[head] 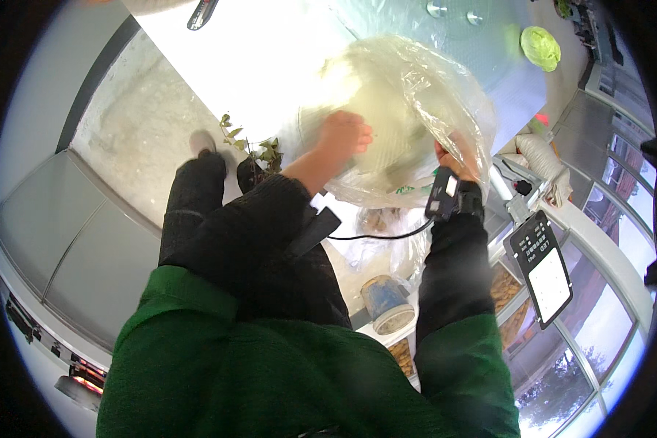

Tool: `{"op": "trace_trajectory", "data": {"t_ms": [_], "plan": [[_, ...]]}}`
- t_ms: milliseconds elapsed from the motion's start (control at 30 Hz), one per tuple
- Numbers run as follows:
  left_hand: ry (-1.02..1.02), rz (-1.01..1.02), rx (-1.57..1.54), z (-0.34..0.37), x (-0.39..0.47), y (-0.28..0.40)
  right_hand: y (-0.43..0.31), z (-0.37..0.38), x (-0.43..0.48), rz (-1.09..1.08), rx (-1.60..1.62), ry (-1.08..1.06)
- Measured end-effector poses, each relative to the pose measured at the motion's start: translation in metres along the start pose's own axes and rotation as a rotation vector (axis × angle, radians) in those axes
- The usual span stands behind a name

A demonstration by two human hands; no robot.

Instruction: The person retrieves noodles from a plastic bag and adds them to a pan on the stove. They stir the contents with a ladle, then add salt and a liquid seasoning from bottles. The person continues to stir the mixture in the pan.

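Note:
A large clear plastic bag (435, 71) stands open over the white table (241, 60), its film puffed out. Pale yellow-green contents (386, 126) fill it, too blurred to name. My left hand (344, 134) is at the bag's left part with fingers curled; motion blur hides whether anything is in them. On the right, my right hand (462, 156) grips the film near the bag's rim, partly covered by it. A small black device (442, 192) with a cable sits on my right wrist. Green printing shows on the bag's near side.
A green cabbage (540, 48) is at the table's far right corner. An LED floodlight (542, 268) stands beside my right arm. Below are a blue bucket (386, 301) and a leafy plant (260, 156). A dark tool handle (201, 13) lies at the table's far edge.

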State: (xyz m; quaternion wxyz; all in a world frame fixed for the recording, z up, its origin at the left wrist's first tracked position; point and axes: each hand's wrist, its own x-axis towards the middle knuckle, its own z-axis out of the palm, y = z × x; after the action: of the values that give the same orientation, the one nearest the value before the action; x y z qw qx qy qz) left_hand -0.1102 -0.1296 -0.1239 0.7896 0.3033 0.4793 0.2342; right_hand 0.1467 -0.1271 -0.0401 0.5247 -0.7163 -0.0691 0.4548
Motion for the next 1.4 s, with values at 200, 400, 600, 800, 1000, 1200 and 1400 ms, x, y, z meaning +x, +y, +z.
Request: {"op": "trace_trajectory", "data": {"t_ms": [200, 400, 600, 800, 1000, 1200, 1400], "plan": [[0.416, 0.046, 0.524, -0.014, 0.0, 0.033, 0.023, 0.018, -0.07, -0.034, -0.44, -0.025], [0.117, -0.063, -0.22, -0.125, -0.134, 0.07, 0.03, 0.104, -0.169, 0.612, 0.052, -0.227], [0.298, 0.152, -0.549, -0.216, -0.266, -0.005, 0.028, 0.218, -0.276, 0.384, -0.237, -1.007], [0.349, 0.371, -0.708, -0.252, -0.356, -0.064, 0.061, 0.336, -0.414, 0.489, -0.454, -1.308], [0.636, 0.39, -0.676, -0.257, -0.46, -0.062, 0.077, 0.386, -0.578, 0.328, -0.625, -1.779], [0.764, 0.513, -0.744, -0.259, -0.554, -0.087, 0.073, 0.419, -0.751, 0.471, -0.754, -2.12], [0.985, 0.638, -0.918, -0.23, -0.619, -0.124, 0.131, 0.413, -0.943, 0.438, -0.763, -2.263]]}}
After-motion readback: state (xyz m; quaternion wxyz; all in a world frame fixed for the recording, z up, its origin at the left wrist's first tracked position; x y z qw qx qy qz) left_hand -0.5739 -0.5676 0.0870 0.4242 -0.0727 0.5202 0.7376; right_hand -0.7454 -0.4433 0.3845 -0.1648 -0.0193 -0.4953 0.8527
